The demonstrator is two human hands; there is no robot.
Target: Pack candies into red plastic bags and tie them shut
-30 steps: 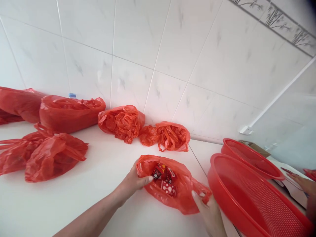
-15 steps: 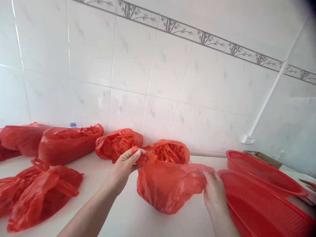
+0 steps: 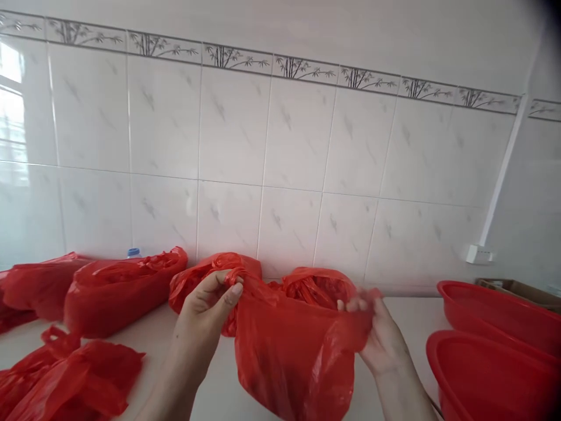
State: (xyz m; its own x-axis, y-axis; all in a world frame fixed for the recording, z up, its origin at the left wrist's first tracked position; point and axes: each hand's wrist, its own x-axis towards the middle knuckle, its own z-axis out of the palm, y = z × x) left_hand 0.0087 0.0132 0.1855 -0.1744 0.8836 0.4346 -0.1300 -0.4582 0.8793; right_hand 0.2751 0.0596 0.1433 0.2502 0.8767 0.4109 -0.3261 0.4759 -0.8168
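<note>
Between my hands hangs a red plastic bag (image 3: 293, 356), its top edge stretched sideways above the white table. My left hand (image 3: 205, 316) pinches the bag's gathered upper left corner between thumb and fingers. At the upper right corner, my right hand (image 3: 372, 333) has its fingers curled on the film and partly behind it, somewhat blurred. The lower part of the bag droops and bulges; what is inside, if anything, cannot be made out. Right behind it sits another red bag (image 3: 318, 286) with crumpled red plastic showing at its mouth.
Filled red bags (image 3: 123, 292) line the wall on the left, with a blue bottle cap (image 3: 134, 252) behind them. A loose, knotted red bag (image 3: 74, 380) lies front left. Two red plastic baskets (image 3: 486, 374) and a cardboard box (image 3: 517, 292) stand right. A socket (image 3: 479, 254) is on the wall.
The view has levelled and tilted up. The held bag hangs lower and fuller toward me, and my right hand has turned, its fingers now curled at the bag's edge.
</note>
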